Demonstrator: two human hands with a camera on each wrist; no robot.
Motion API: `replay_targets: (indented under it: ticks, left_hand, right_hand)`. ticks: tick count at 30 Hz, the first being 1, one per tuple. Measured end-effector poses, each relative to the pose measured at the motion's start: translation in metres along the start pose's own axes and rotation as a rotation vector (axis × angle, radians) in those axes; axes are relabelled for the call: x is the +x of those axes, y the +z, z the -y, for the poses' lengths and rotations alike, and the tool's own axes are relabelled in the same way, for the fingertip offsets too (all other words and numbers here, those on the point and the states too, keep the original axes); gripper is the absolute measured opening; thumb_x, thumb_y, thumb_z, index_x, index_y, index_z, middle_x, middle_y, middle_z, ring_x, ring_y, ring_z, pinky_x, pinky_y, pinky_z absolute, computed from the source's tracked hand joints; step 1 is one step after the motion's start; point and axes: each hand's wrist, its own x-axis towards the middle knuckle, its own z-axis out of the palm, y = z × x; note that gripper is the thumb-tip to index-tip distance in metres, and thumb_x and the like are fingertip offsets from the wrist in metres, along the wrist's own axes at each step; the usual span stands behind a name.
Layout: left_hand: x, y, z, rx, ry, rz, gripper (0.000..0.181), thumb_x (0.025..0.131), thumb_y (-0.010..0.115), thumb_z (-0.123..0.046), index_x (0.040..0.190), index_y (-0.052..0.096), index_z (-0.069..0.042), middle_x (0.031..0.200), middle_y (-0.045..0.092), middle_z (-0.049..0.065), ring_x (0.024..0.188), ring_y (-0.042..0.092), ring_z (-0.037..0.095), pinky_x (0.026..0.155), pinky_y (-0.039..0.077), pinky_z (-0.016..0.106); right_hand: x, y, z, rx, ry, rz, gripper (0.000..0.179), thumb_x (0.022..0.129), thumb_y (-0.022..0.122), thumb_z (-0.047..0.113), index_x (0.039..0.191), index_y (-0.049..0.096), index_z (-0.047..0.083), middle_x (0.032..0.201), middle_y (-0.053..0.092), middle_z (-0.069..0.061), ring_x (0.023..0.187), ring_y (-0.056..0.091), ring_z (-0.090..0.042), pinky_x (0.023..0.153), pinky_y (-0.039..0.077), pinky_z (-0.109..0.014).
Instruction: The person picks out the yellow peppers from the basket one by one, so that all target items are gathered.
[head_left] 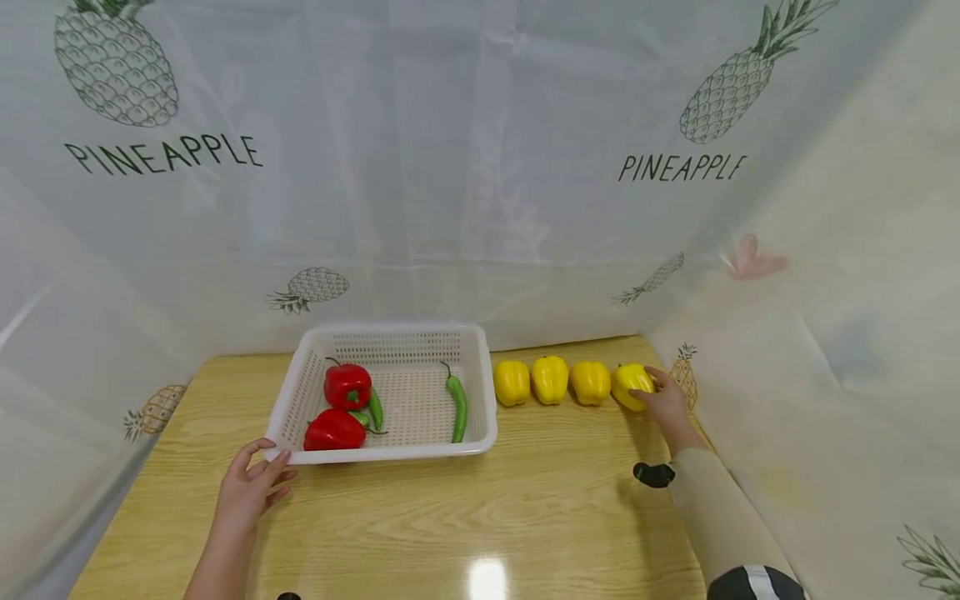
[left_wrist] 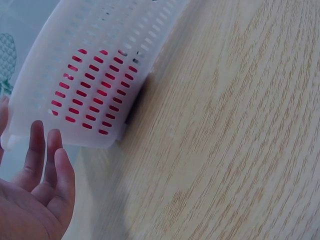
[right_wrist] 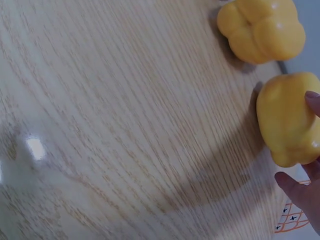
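Note:
At the near left corner of a white plastic basket point(head_left: 397, 454), my left hand point(head_left: 247, 487) holds the rim between thumb and a finger. The other fingers point(left_wrist: 54, 160) hang loosely below the rim in the left wrist view. Inside the basket lie two red bell peppers point(head_left: 347, 387) on the left, with green chili peppers point(head_left: 377, 408) beside them and another green chili point(head_left: 458, 408) on the right. On the far right my right hand point(head_left: 667, 402) grips a yellow bell pepper point(right_wrist: 287, 120), the rightmost of a row; its far side is hidden.
Several more yellow bell peppers point(head_left: 550, 381) stand in a row between the basket and my right hand. The wooden table point(head_left: 450, 517) ends at pineapple-printed sheeting point(head_left: 420, 208) at the back and sides. A small black object point(head_left: 654, 475) shows beside my right wrist.

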Motion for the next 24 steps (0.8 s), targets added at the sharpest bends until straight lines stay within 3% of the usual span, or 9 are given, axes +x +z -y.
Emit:
replay_targets:
  ticks: [24]
  left_hand:
    - [0.003,0.001,0.001,-0.018,0.007,-0.014,0.036,0.092,0.069,-0.028,0.117,0.044,-0.021,0.079,0.068,-0.011,0.076,0.067,0.009,0.066,0.057,0.025]
  right_hand:
    - [0.011,0.004,0.002,-0.028,0.014,0.02,0.07,0.094,0.062,0.003,0.151,0.02,-0.002,0.145,0.025,-0.035,0.13,0.03,-0.049,0.101,0.039,-0.055]
